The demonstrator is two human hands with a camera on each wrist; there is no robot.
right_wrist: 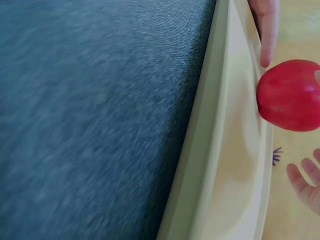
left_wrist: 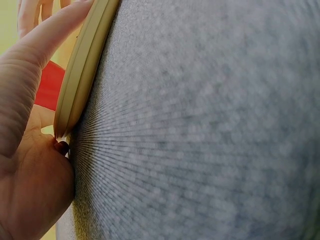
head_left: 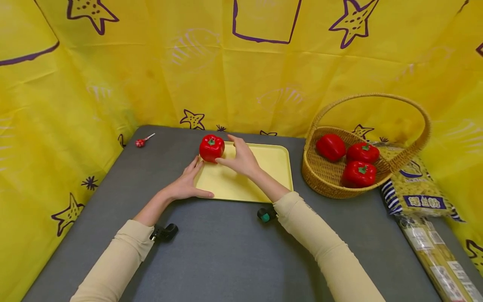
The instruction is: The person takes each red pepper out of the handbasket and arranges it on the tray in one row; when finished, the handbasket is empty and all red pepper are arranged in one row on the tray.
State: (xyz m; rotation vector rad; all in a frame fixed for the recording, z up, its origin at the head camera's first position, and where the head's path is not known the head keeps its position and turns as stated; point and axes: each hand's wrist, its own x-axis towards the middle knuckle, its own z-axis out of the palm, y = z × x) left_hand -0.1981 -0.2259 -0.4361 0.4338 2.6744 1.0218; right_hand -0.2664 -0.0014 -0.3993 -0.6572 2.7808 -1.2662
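Observation:
A red bell pepper (head_left: pixel 211 147) with a green stem top stands at the far left corner of a pale yellow tray (head_left: pixel 234 184). My right hand (head_left: pixel 244 159) reaches over the tray from the right, thumb and fingers spread beside the pepper. In the right wrist view, its fingers (right_wrist: pixel 305 182) are apart from the pepper (right_wrist: pixel 287 97), while a thumb tip overlaps it at the image edge. At the tray's front left corner, my left hand (head_left: pixel 185 184) rests with straight fingers along the left side and the thumb by the front rim. The left wrist view shows that thumb (left_wrist: pixel 45 40) against the tray rim (left_wrist: pixel 82 75).
On the right stands a wicker basket (head_left: pixel 320 182) with a tall handle, holding three red bell peppers (head_left: pixel 359 174). Beside it lie a plastic food bag (head_left: pixel 419 188) and a long clear-wrapped packet (head_left: pixel 437 256). A red lollipop (head_left: pixel 140 143) lies at the table's back left.

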